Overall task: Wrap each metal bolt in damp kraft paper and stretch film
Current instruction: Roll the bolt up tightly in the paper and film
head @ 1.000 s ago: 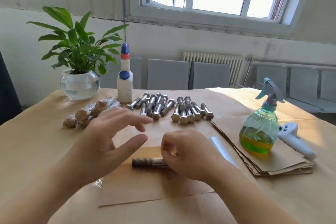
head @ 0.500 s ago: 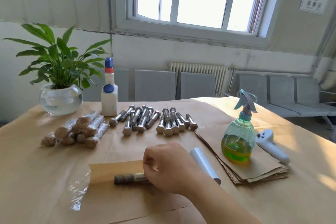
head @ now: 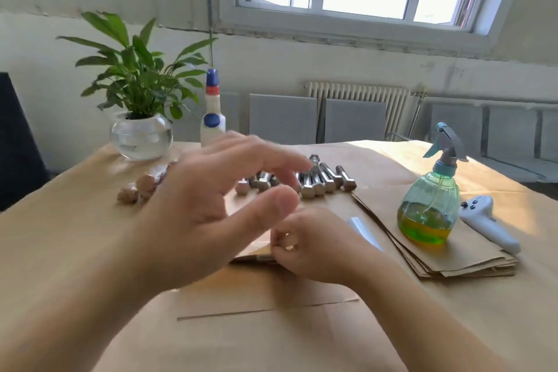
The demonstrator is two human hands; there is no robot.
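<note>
Only the head view here, so one pass through it. The right hand (head: 314,244) sits low on the table (head: 60,235) in the middle, fingers curled down onto a folded sheet of kraft paper (head: 250,251) — it looks like it's pinching the paper edge with the bolt rolled inside, but the bolt itself is mostly hidden, just a sliver of something at the fold. The left hand (head: 211,208) hangs above and left of it, fingers spread and relaxed, thumb out, gripping nothing; it's a bit blurred.

Far side of the table, behind the left hand's fingers, there's the row of bare bolts (head: 320,181), heads toward the camera. Left of those, partly hidden by the left hand, a little heap of wrapped bolts (head: 136,190). Just right of the right hand lies the roll of stretch film (head: 363,231). Further right — a stack of kraft sheets (head: 471,260) with a green spray bottle (head: 428,205) standing on it and a white controller (head: 489,220) lying beside the bottle on the same stack.

At the far left edge stands a plant in a glass bowl (head: 140,136), with a white bottle with a blue cap (head: 212,115) just to its right.
</note>
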